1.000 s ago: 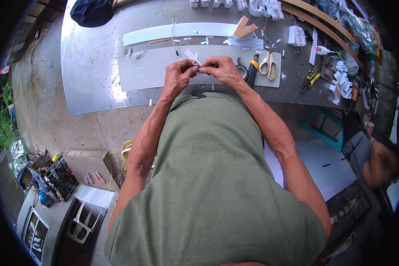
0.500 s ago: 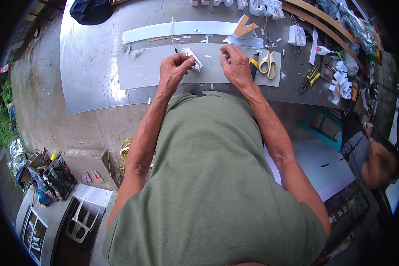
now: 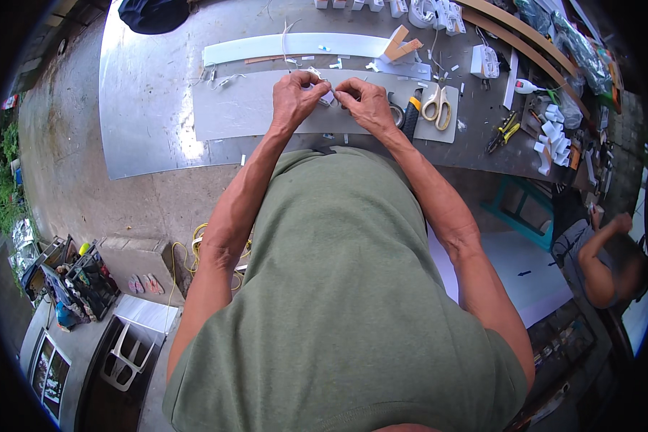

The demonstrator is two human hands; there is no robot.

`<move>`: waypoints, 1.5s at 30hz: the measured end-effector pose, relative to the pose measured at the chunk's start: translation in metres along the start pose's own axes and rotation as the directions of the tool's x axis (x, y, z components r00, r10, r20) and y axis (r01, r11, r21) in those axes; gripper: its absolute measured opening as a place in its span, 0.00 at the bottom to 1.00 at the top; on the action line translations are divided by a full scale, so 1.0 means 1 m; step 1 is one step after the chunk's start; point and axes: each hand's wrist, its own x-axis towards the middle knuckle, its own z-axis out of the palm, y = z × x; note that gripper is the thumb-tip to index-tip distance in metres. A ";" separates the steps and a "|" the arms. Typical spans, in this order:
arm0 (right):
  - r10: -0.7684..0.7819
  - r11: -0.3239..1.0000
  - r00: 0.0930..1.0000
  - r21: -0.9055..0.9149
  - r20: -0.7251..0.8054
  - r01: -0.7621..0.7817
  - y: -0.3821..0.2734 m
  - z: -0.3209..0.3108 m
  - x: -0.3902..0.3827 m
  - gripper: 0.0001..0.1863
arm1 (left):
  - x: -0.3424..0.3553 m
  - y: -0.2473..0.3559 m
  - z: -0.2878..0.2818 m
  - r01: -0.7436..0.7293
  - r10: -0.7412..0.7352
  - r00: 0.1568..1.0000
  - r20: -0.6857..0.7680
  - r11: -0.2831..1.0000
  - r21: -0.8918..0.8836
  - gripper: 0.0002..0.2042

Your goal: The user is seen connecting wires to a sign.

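Observation:
My left hand (image 3: 296, 99) is closed in a pinch above a grey sheet on the table. My right hand (image 3: 368, 106) faces it closely, thumb and forefinger pressed together. Whatever each pinch holds is too small to make out. A small white piece (image 3: 327, 99) shows between the hands, partly covered by the left fingers. Thin pale wire (image 3: 286, 42) runs down behind the left hand. Beside my right hand lie a dark roll of tape (image 3: 397, 114), a cutter knife (image 3: 411, 117) with a yellow-and-black handle, and cream-handled scissors (image 3: 436, 108).
The grey sheet (image 3: 230, 119) lies on a metal table (image 3: 144, 137). Beyond it are a long white strip (image 3: 288, 47) and small white scraps. Pliers (image 3: 502, 133), white curved parts (image 3: 552, 137) and a glue bottle (image 3: 527, 86) sit at right. A person (image 3: 597, 259) is at far right.
My right hand has moved left and its fingers have closed, now near my left hand. My left hand has shifted slightly right. The tape roll has come into view.

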 end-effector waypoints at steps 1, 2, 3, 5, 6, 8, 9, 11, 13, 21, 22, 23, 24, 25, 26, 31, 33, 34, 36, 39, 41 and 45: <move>0.005 1.000 1.000 0.005 0.006 -0.005 0.003 0.001 0.001 0.13 | 0.001 0.002 -0.001 0.001 -0.001 1.000 0.000 1.000 -0.001 0.17; 0.006 1.000 1.000 0.004 0.007 -0.006 0.005 0.003 0.001 0.13 | 0.002 0.004 -0.002 0.060 -0.059 0.998 0.020 0.998 -0.034 0.17; -0.005 1.000 1.000 0.010 -0.028 0.005 0.008 0.006 0.001 0.12 | 0.002 0.007 -0.003 0.119 -0.116 0.992 0.042 0.991 -0.066 0.17; -0.019 1.000 0.998 0.015 -0.054 0.020 0.001 0.011 0.001 0.12 | 0.005 0.003 -0.002 0.157 -0.156 0.987 0.036 0.986 -0.059 0.17; -0.004 1.000 0.996 0.006 -0.092 0.004 -0.002 0.012 0.000 0.12 | 0.006 0.001 -0.001 0.193 -0.191 0.981 0.034 0.980 -0.051 0.17; 0.016 1.000 0.991 -0.004 -0.133 -0.017 -0.001 0.013 -0.001 0.11 | 0.007 0.004 -0.001 0.195 -0.194 0.980 0.036 0.979 -0.056 0.17; -0.015 1.000 0.991 -0.016 -0.134 0.012 0.002 0.014 0.000 0.11 | 0.007 0.006 -0.001 0.195 -0.193 0.980 0.036 0.979 -0.061 0.17; -0.045 0.999 0.990 -0.029 -0.133 0.042 0.005 0.014 0.003 0.11 | 0.006 0.005 -0.003 0.167 -0.166 0.986 0.015 0.984 -0.067 0.16; 0.106 0.983 0.990 0.159 -0.090 -0.091 0.006 0.013 0.003 0.10 | 0.005 0.007 -0.005 0.138 -0.139 0.990 -0.006 0.988 -0.071 0.15; 0.173 0.981 0.984 0.089 -0.029 -0.170 0.004 -0.001 0.013 0.10 | -0.006 0.007 -0.023 -0.437 0.488 0.870 -0.071 0.830 0.348 0.27; 0.185 0.981 0.983 0.066 -0.008 -0.184 0.004 -0.002 0.014 0.11 | -0.004 0.008 -0.025 -0.514 0.551 0.834 -0.015 0.787 0.341 0.28; 0.186 0.980 0.983 0.066 -0.009 -0.185 0.005 -0.002 0.015 0.11 | -0.002 0.013 -0.027 -0.572 0.592 0.804 0.049 0.748 0.338 0.26; 0.174 0.984 0.985 0.050 -0.011 -0.173 0.006 -0.003 0.016 0.11 | 0.000 0.012 -0.026 -0.572 0.592 0.804 0.050 0.748 0.336 0.26; 0.159 0.987 0.987 0.031 -0.009 -0.159 0.002 -0.003 0.016 0.11 | 0.001 0.006 -0.024 -0.592 0.590 0.800 0.110 0.745 0.309 0.25; 0.158 0.987 0.987 0.029 -0.006 -0.158 -0.001 -0.003 0.017 0.11 | 0.003 0.000 -0.022 -0.610 0.587 0.792 0.170 0.742 0.279 0.24; 0.198 0.980 0.979 -0.015 0.039 -0.197 0.001 -0.006 0.020 0.13 | 0.014 -0.005 -0.016 -0.604 0.575 0.796 0.187 0.741 0.292 0.13; 0.193 0.981 0.980 -0.024 0.040 -0.192 0.004 -0.006 0.019 0.13 | 0.017 -0.008 -0.014 -0.629 0.609 0.774 0.172 0.713 0.308 0.08; 0.188 0.982 0.981 -0.033 0.042 -0.186 0.004 -0.006 0.019 0.14 | 0.018 -0.009 -0.013 -0.630 0.609 0.774 0.173 0.713 0.307 0.08; 0.199 0.980 0.978 -0.024 0.055 -0.198 0.004 -0.008 0.021 0.13 | 0.019 -0.011 -0.011 -0.618 0.601 0.783 0.163 0.718 0.319 0.06; 0.252 0.965 0.967 0.071 0.029 -0.253 0.006 -0.008 0.016 0.13 | 0.022 -0.011 -0.010 -0.631 0.618 0.770 0.159 0.702 0.329 0.04; 0.292 0.944 0.956 0.160 -0.002 -0.288 0.008 -0.006 0.010 0.13 | 0.024 -0.012 -0.009 -0.631 0.619 0.770 0.157 0.703 0.327 0.04; 0.143 0.978 0.987 0.165 -0.071 -0.130 0.016 -0.007 0.001 0.13 | 0.025 -0.013 -0.008 -0.629 0.624 0.771 0.131 0.710 0.316 0.05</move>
